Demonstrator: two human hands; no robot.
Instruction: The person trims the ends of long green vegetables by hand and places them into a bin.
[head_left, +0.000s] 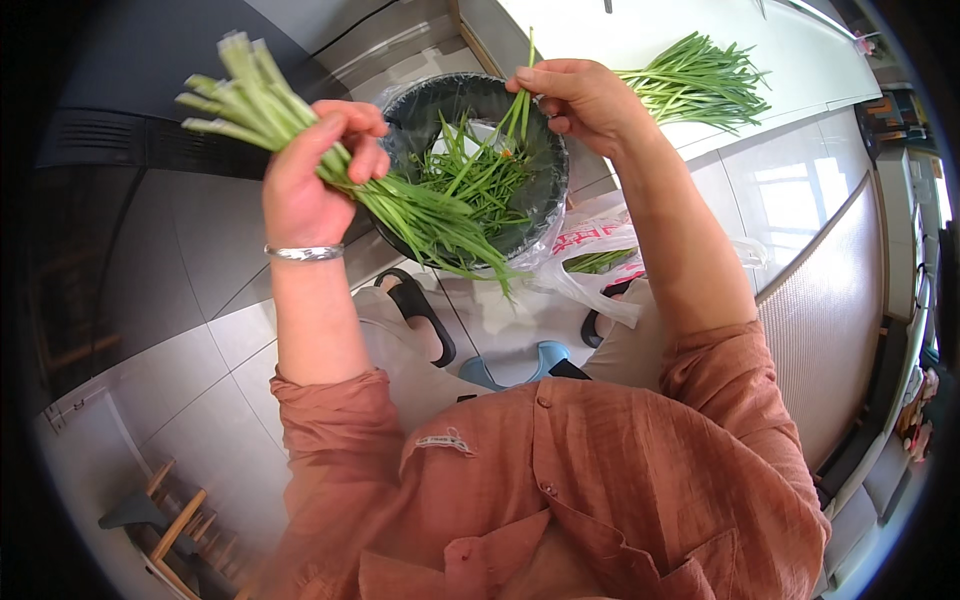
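Note:
My left hand (311, 169), with a silver bangle at the wrist, is closed around a thick bunch of garlic chives (427, 221). Their pale cut ends point up and left, while the green leaves droop over the near rim of a black bin (561, 161) with a clear plastic liner. Above the bin's far right side, my right hand (589, 97) pinches a few thin chive stalks (523, 112) between thumb and fingers, their lower ends hanging into the bin. Loose green scraps (480, 184) and something white lie inside it.
Another bunch of chives (697, 82) rests on the white counter (585, 30) at the upper right. A white plastic bag (592, 236) with greens inside sits right of the bin. Dark cabinets (217, 232) stand at left. A light-blue seat (551, 360) shows beneath me.

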